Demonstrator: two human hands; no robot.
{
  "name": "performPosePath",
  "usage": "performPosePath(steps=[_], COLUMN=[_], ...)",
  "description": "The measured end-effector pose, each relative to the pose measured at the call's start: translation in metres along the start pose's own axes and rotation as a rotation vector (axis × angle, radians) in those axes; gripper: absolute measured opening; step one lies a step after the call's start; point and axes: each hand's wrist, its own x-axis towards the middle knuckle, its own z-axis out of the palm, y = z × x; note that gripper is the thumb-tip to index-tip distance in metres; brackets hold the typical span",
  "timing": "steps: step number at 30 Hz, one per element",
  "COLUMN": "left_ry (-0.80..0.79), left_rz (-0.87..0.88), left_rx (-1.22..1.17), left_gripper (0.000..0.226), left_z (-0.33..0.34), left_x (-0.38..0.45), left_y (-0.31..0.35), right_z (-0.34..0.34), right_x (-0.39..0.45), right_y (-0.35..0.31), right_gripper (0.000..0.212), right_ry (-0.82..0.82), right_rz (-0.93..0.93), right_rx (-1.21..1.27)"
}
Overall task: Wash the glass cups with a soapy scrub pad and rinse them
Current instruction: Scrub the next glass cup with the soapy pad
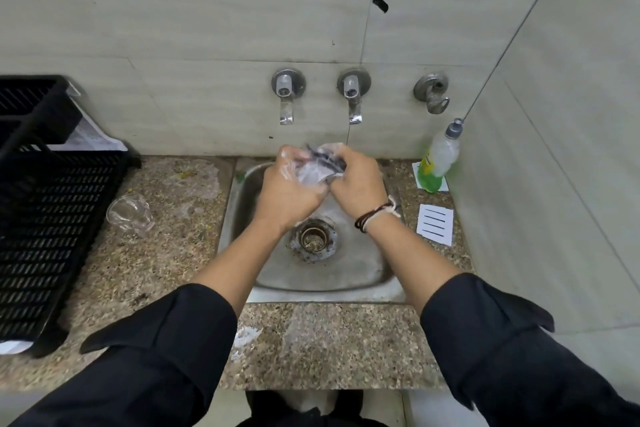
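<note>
Over steel sink (242, 204): both hands' fingers round glass cup (313, 172) w/ scrub pad (329, 163); labels unreadable.

A speckled granite counter (166, 263) is carrying a steel sink (360, 274) set into its middle. A black slotted crate (45, 218) is sitting at the counter's left end, with a clear glass cup (130, 215) lying tipped just beside it. Right of the sink, a dish-soap bottle (440, 159) is leaning toward the wall corner, near a white card with black lines (435, 224).
</note>
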Motion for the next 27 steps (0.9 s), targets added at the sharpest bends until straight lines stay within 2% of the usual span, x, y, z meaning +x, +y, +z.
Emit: performPosePath(steps=[1, 2, 5, 6, 10, 11, 13, 15, 17, 19, 24, 27], left_ry=[0.026, 0.050, 0.103, 0.112, 0.077, 0.049, 0.046, 0.047, -0.020, -0.075, -0.002, -0.107], left_rz=[0.011, 0.032, 0.085, 0.090, -0.022, -0.066, -0.081, -0.019, 0.081, 0.180, 0.158, 0.197], left_rx=[-0.011, -0.011, -0.085, -0.134, -0.382, -0.397, -0.309, -0.180, -0.072, -0.003, -0.030, 0.065], left_gripper=[0.053, 0.057, 0.065, 0.066, 0.053, 0.050, 0.047, 0.035, 0.024, 0.027, 0.036, 0.034], left_z=[0.001, 0.001, -0.004, -0.004, 0.015, 0.017, 0.012, 0.002, 0.000, 0.005, -0.004, -0.002], left_x=[0.000, 0.001, 0.006, 0.006, 0.001, 0.002, 0.004, 0.007, 0.005, 0.001, 0.002, -0.001], left_y=[0.003, 0.004, 0.006, 0.007, 0.008, 0.006, 0.005, 0.001, 0.002, 0.004, -0.001, 0.002], right_z=[0.000, -0.001, -0.001, 0.000, 0.007, 0.009, 0.008, 0.003, -0.005, -0.012, -0.007, -0.010], right_x=[0.003, 0.001, -0.010, -0.012, -0.007, -0.009, -0.020, -0.029, -0.021, -0.007, -0.027, -0.011], right_y=[0.003, 0.001, -0.005, -0.005, -0.006, -0.008, -0.014, -0.018, -0.019, -0.021, -0.019, -0.002], right_gripper=[0.041, 0.040, 0.042, 0.040, 0.035, 0.036, 0.040, 0.043, 0.044, 0.043, 0.017, 0.024], right_ry=[-0.020, -0.006, 0.121, 0.158, 0.234, 0.232, 0.229, 0.195, 0.104, 0.027, 0.047, -0.060], right_rz=[0.101, 0.124, 0.011, 0.036, 0.343, 0.334, 0.180, -0.046, -0.157, -0.134, -0.132, 0.107], right_rx=[0.071, 0.094, 0.141, 0.201, 0.626, 0.590, 0.355, 0.104, -0.114, -0.210, -0.184, 0.020])
